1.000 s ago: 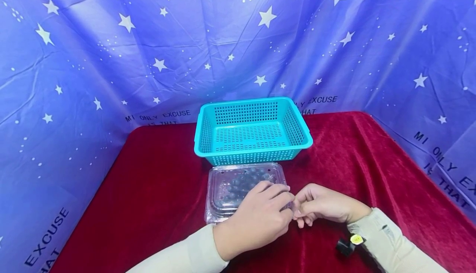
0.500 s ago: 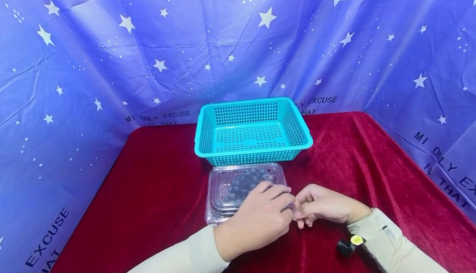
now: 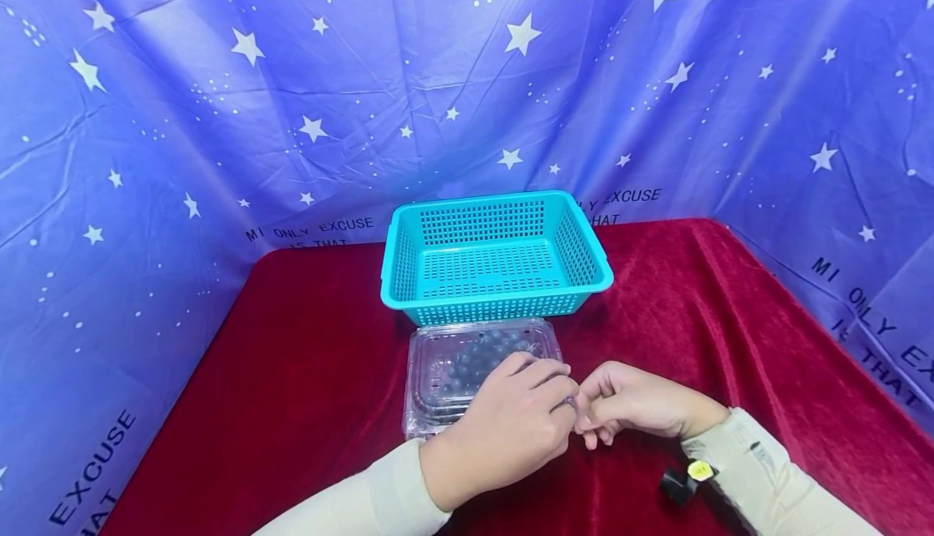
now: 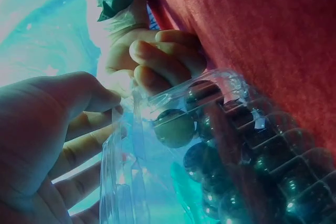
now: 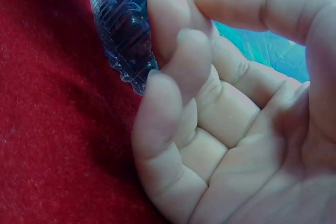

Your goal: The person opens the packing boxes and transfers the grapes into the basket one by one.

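A clear plastic clamshell box [image 3: 430,374] with dark round grapes [image 3: 477,358] inside lies on the red cloth. My left hand [image 3: 511,422] reaches across its near right part. In the left wrist view, the left thumb [image 4: 94,93] is at the box's edge, fingers on the far side, pinching it. At the box's right edge, my right hand [image 3: 635,402] brings thumb and forefinger together on the rim; its other fingers [image 5: 157,114] are curled loosely. The exact spot pinched is mostly hidden by the fingers. The lid appears closed in the head view.
Directly behind the box stands a turquoise plastic basket [image 3: 496,301] with nothing in it. Red velvet cloth [image 3: 314,358] covers the table. A blue star-printed curtain [image 3: 452,74] surrounds the back and sides. A small black wrist camera [image 3: 679,486] hangs by the right sleeve.
Both hands stay at the box's right edge, nearly still. The box and basket have not visibly moved.
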Demonstrator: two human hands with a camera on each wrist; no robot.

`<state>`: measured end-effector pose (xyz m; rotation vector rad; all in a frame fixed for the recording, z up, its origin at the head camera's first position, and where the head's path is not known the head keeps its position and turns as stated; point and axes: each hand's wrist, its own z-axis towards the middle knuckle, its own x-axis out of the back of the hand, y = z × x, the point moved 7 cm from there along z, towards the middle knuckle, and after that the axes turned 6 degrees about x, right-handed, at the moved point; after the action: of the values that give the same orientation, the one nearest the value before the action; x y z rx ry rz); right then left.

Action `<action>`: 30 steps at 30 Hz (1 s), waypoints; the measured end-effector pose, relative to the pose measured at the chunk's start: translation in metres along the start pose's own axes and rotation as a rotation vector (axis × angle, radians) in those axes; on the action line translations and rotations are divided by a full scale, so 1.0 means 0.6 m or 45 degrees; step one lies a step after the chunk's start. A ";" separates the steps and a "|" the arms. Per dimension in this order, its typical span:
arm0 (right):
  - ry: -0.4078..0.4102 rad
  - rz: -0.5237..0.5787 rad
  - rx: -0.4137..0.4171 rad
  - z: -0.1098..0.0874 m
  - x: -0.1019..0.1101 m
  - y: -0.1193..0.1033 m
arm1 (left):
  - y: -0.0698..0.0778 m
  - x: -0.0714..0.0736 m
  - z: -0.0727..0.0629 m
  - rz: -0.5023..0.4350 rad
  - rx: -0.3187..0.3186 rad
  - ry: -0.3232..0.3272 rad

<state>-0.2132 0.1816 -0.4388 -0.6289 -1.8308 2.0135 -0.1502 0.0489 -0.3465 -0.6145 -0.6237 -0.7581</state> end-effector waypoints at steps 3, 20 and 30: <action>-0.001 -0.009 -0.004 0.000 0.000 0.000 | -0.001 0.001 0.001 0.000 0.001 -0.004; -0.010 -0.021 -0.023 0.000 -0.002 -0.002 | -0.009 0.016 -0.002 0.026 -0.030 -0.026; 0.005 -0.031 -0.053 -0.001 -0.006 -0.004 | -0.021 0.030 -0.007 0.025 -0.033 -0.046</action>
<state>-0.2102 0.1804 -0.4358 -0.6191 -1.8736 1.9623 -0.1484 0.0311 -0.3330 -0.6587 -0.6410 -0.7389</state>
